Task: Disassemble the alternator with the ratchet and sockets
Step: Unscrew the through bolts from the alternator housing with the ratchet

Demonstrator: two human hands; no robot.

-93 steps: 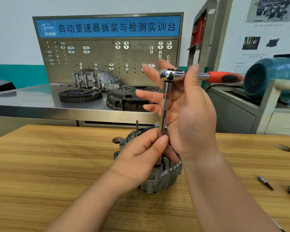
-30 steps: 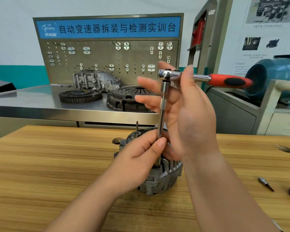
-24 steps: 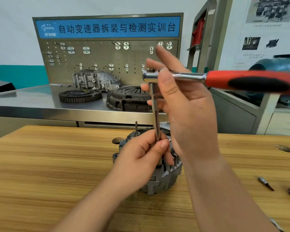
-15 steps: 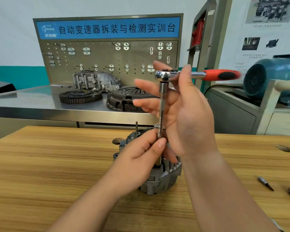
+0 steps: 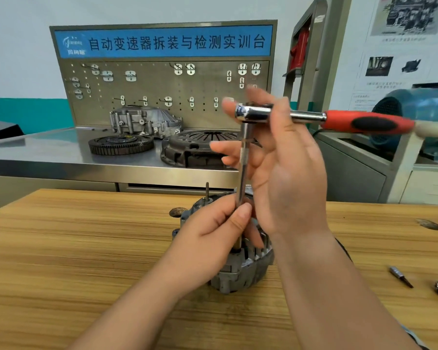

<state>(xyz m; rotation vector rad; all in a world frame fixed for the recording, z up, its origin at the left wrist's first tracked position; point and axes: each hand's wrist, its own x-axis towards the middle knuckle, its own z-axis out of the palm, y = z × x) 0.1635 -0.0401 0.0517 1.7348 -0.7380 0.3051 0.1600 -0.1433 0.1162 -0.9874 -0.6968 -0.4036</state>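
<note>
On the bench, the alternator sits under the left hand pinching the extension, while the right hand, pinching the ratchet head, has swung its handle back right, so a bolt is probably being loosened.

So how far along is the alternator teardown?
Early. Done: little shows; one bolt stands proud at the rear of the alternator, perhaps loosened. In hand: left hand pinches the extension bar set down onto the housing, right hand holds the ratchet by its head. Left: the case is still in one piece, so the remaining fasteners and splitting it.
</note>
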